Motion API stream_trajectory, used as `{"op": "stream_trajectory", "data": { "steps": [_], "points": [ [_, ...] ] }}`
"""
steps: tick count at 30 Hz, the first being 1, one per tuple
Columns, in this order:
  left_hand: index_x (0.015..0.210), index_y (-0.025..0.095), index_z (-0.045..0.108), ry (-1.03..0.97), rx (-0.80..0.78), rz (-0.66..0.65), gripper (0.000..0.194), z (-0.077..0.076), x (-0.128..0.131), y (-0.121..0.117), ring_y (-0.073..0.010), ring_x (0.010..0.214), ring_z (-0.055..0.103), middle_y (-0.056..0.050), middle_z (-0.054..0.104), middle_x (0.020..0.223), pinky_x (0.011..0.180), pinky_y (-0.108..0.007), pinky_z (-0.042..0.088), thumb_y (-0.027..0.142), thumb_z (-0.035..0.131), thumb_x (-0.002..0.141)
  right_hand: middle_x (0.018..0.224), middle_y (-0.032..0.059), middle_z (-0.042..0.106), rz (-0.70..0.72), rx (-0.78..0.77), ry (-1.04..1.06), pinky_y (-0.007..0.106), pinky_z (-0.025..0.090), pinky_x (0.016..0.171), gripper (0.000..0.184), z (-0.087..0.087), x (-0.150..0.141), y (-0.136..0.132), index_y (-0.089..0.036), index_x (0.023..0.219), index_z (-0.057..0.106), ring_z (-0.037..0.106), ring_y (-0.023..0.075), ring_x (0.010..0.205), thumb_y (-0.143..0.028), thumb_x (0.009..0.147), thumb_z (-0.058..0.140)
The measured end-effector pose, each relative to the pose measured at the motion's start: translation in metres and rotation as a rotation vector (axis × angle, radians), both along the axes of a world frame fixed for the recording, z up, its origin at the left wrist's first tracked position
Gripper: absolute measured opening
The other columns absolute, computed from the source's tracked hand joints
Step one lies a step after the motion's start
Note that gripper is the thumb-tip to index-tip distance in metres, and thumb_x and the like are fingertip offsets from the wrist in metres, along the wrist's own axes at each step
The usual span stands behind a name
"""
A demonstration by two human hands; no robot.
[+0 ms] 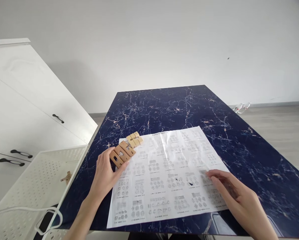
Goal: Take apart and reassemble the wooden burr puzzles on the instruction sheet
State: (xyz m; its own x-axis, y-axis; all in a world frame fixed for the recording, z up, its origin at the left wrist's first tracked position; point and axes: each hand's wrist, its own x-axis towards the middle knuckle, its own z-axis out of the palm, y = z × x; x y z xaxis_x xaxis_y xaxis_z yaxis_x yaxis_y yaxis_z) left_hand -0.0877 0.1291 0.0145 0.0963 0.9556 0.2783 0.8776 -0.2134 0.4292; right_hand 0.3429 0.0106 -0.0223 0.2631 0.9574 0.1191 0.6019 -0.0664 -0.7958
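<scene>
My left hand (105, 175) grips a row of brown notched wooden puzzle pieces (122, 154) between thumb and fingers, at the upper left of a printed sheet (161, 186). The pieces lie side by side, with cut-outs and dark marks on them. Just beyond, a paler group of notched wooden pieces (135, 140) lies at the sheet's top left corner. The sheet is creased, has small torn holes and carries rows of small diagrams. My right hand (235, 193) rests over its right edge, fingers loosely bent and thumb apart, with nothing seen in it.
The sheet lies on a dark blue marbled table (159, 106). At the left stand a white cabinet (39, 100) and a white perforated bin (27, 180) holding a wooden piece (66, 178). A white cable (49, 209) loops near the table. Clear bottles (242, 107) are on the floor.
</scene>
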Motion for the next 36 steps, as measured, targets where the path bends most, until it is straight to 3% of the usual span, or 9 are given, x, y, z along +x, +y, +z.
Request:
{"op": "stream_trajectory", "data": {
  "steps": [6, 17, 36],
  "points": [
    [0.156, 0.025, 0.034, 0.045, 0.046, -0.013, 0.080, -0.0034, -0.0009, -0.0034, -0.0437, 0.149, 0.045, -0.020, 0.046, 0.159, 0.120, -0.067, 0.042, 0.065, 0.067, 0.095, 0.117, 0.0063, 0.083, -0.009, -0.018, -0.006, 0.030, 0.067, 0.078, 0.035, -0.0039, 0.0032, -0.0023, -0.029, 0.114, 0.079, 0.082, 0.0286, 0.104, -0.057, 0.099, 0.064],
    [0.153, 0.027, 0.038, 0.051, 0.049, -0.031, 0.066, -0.0025, 0.0012, -0.0081, -0.0413, 0.141, 0.051, -0.017, 0.053, 0.149, 0.116, -0.064, 0.045, 0.057, 0.062, 0.099, 0.118, 0.0076, 0.083, -0.011, -0.031, 0.005, 0.028, 0.067, 0.074, 0.036, -0.0035, 0.0031, -0.0050, -0.029, 0.114, 0.080, 0.082, 0.0298, 0.105, -0.058, 0.100, 0.064],
    [0.150, 0.021, 0.042, -0.008, 0.015, 0.011, 0.070, 0.0024, 0.0005, -0.0094, -0.0420, 0.141, 0.050, -0.019, 0.055, 0.147, 0.115, -0.066, 0.048, 0.063, 0.064, 0.098, 0.122, 0.0060, 0.082, -0.022, -0.067, 0.022, 0.029, 0.065, 0.080, 0.036, -0.0004, 0.0003, -0.0066, -0.030, 0.116, 0.078, 0.080, 0.0291, 0.109, -0.059, 0.101, 0.063]
  ]
}}
